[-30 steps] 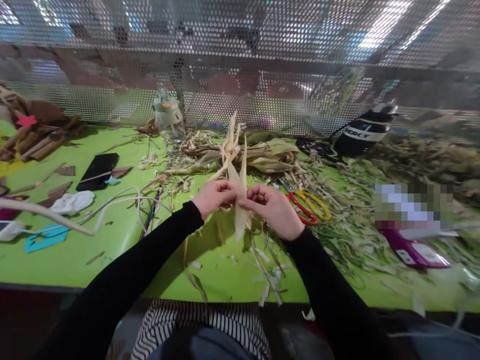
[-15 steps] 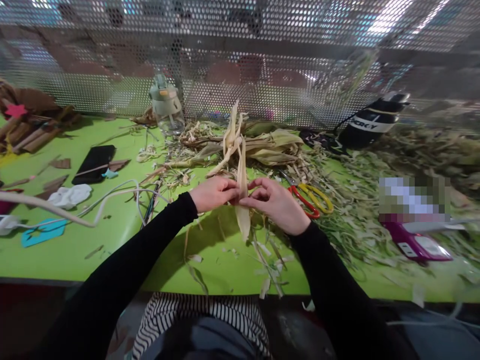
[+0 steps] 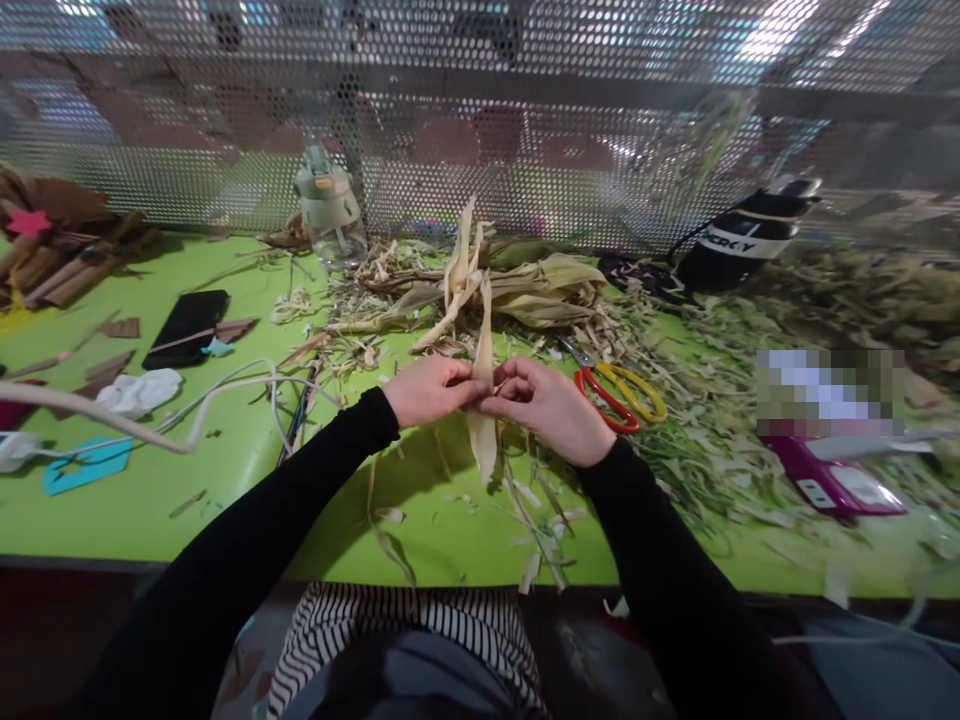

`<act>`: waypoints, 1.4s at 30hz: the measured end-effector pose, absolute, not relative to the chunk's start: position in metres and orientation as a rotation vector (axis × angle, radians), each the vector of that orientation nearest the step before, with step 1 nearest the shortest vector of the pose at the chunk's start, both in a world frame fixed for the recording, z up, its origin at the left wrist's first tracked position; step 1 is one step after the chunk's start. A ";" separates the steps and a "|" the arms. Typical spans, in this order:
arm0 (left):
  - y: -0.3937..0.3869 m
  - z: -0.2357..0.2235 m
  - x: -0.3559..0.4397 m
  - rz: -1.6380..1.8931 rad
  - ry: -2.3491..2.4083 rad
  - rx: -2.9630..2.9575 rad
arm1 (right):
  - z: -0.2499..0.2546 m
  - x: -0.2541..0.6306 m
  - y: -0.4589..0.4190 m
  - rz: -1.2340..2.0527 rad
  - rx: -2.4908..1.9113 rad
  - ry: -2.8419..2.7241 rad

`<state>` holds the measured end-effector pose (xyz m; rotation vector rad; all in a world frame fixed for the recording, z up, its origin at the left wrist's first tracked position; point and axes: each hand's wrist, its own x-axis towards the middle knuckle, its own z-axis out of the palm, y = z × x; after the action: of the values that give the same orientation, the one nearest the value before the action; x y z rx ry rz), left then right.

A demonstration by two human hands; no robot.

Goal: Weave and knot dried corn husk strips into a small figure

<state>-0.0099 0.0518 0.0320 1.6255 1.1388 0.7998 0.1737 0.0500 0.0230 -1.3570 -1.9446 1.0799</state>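
A pale dried corn husk strip (image 3: 484, 400) stands upright between my two hands over the green table (image 3: 225, 480). My left hand (image 3: 431, 388) pinches it from the left side with fingers closed. On the other side my right hand (image 3: 547, 405) grips the same strip, fingers curled round it. The strip's lower end hangs below my hands, its tip points up toward a heap of husks (image 3: 517, 285) behind.
Red and yellow scissors (image 3: 619, 395) lie just right of my right hand. A black phone (image 3: 187, 325), white cables (image 3: 187, 420) and a clear bottle (image 3: 330, 210) are on the left. Husk scraps (image 3: 750, 420) cover the right side. A perforated metal screen (image 3: 480, 120) closes the back.
My hands have drawn closer together on the husk strip, the right fingers curling tighter. The view has shifted slightly.
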 end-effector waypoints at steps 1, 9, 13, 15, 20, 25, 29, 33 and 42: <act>0.053 0.032 -0.010 0.770 1.143 1.666 | 0.023 0.173 0.050 1.086 -1.363 -1.944; 0.054 0.036 -0.011 0.811 1.067 1.555 | 0.029 0.169 0.049 1.102 -1.318 -1.810; 0.055 0.035 -0.011 0.863 1.069 1.452 | 0.028 0.171 0.049 1.192 -1.299 -1.834; 0.055 0.034 -0.011 0.875 1.058 1.431 | 0.028 0.171 0.048 1.147 -1.290 -1.842; 0.055 0.031 -0.008 0.968 1.073 1.390 | 0.025 0.167 0.047 1.072 -1.262 -1.868; 0.053 0.029 -0.006 1.000 1.112 1.403 | 0.022 0.162 0.046 1.071 -1.257 -1.906; 0.055 0.023 -0.007 1.002 1.082 1.445 | 0.027 0.160 0.044 0.967 -1.267 -1.930; 0.056 0.021 -0.006 1.016 1.081 1.421 | 0.030 0.160 0.044 0.876 -1.291 -1.941; 0.054 0.022 -0.004 0.963 1.088 1.313 | 0.025 0.161 0.047 0.864 -1.304 -1.834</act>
<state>-0.0038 0.0541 0.0225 1.3130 1.0882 0.9634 0.1613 0.0469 0.0249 -1.3043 -1.8340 0.8642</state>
